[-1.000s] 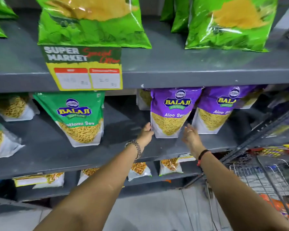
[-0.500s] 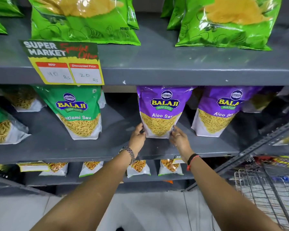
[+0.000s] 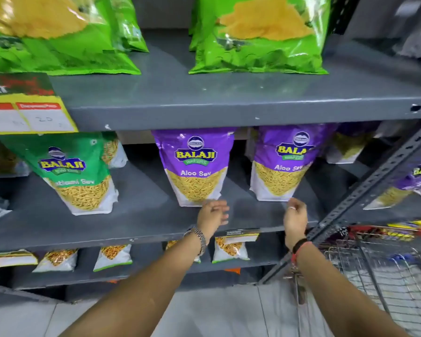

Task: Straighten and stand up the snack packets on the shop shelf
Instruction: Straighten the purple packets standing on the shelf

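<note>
Two purple Aloo Sev packets stand upright on the middle grey shelf (image 3: 141, 215). My left hand (image 3: 212, 215) hovers just below the front of the left purple packet (image 3: 195, 166), fingers apart and holding nothing. My right hand (image 3: 294, 215) is at the bottom edge of the right purple packet (image 3: 282, 164), fingers curled; whether it grips the packet is unclear. A green Balaji sev packet (image 3: 75, 171) stands upright further left.
Large green snack bags (image 3: 258, 35) lie on the top shelf, with a yellow price card (image 3: 27, 113) on its edge. Small packets (image 3: 229, 249) sit on the lower shelf. A slanted metal upright (image 3: 374, 181) and a wire trolley (image 3: 387, 276) stand at the right.
Both hands have come off the left purple packet, which now stands alone. My right hand has moved right to the other purple packet. The view has shifted right.
</note>
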